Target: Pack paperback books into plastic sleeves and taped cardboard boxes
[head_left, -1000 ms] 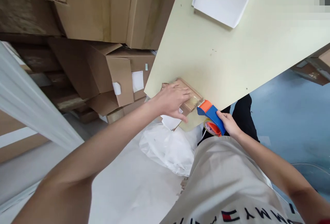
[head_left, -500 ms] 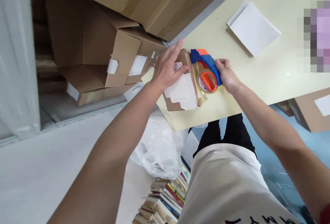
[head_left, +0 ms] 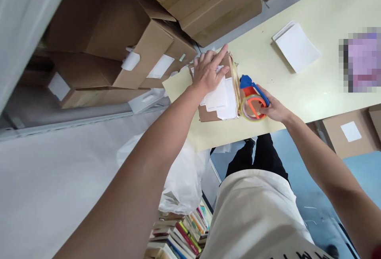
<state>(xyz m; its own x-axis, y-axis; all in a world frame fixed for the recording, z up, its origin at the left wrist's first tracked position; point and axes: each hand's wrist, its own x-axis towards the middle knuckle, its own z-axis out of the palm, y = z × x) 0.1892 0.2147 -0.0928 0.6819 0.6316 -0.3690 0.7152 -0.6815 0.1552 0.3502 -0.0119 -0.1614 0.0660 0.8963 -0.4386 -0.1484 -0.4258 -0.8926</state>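
A small cardboard box (head_left: 207,114) lies on the pale yellow table (head_left: 253,60), with white paper labels (head_left: 218,97) on its top. My left hand (head_left: 208,70) rests flat on the box, fingers spread. In my right hand (head_left: 275,108) is a blue and orange tape dispenser (head_left: 253,99), its handle gripped by curled fingers and a roll of tape on it. The dispenser is just right of the box's right side, where strips of clear tape show. Whether it touches the box I cannot tell.
White sheets (head_left: 296,47) are stacked on the table to the right. Large cardboard boxes (head_left: 220,4) stand along the back and on the left shelf. Below hang a white plastic bag (head_left: 184,175) and several stacked books (head_left: 181,235). Another box (head_left: 342,132) is under the table at right.
The tape dispenser in my right hand has moved from the box's upper right edge down and away to the right, and tilted. My left hand stays on the box; the view has shifted.
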